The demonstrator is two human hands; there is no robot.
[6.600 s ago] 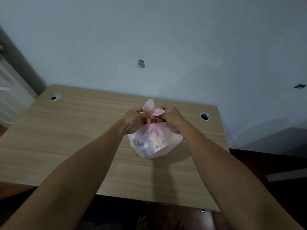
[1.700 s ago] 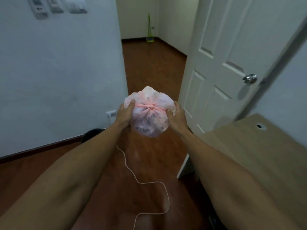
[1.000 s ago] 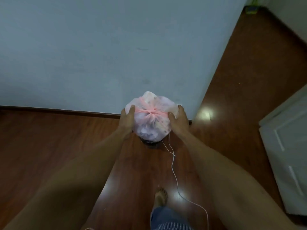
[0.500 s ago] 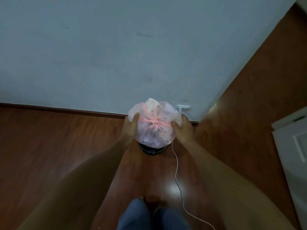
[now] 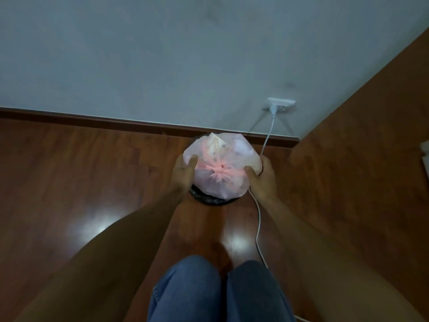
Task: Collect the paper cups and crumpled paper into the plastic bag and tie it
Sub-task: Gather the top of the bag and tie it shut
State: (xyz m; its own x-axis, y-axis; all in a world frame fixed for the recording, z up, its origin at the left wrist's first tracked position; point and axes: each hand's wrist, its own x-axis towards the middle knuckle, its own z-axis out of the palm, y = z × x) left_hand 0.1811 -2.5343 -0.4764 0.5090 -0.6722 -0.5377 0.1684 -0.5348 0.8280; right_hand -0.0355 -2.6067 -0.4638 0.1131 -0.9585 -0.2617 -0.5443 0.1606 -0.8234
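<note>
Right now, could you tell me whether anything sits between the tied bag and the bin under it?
Nothing visible does. The tied plastic bag, held by the left hand and right hand, hangs directly over the black-lined bin; the white cable passes beside it.

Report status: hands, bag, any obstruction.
Left hand and right hand both grip the plastic bag from its sides. Bag tied, knot on top, held over a black-lined bin. White cable runs beside the bin.
</note>
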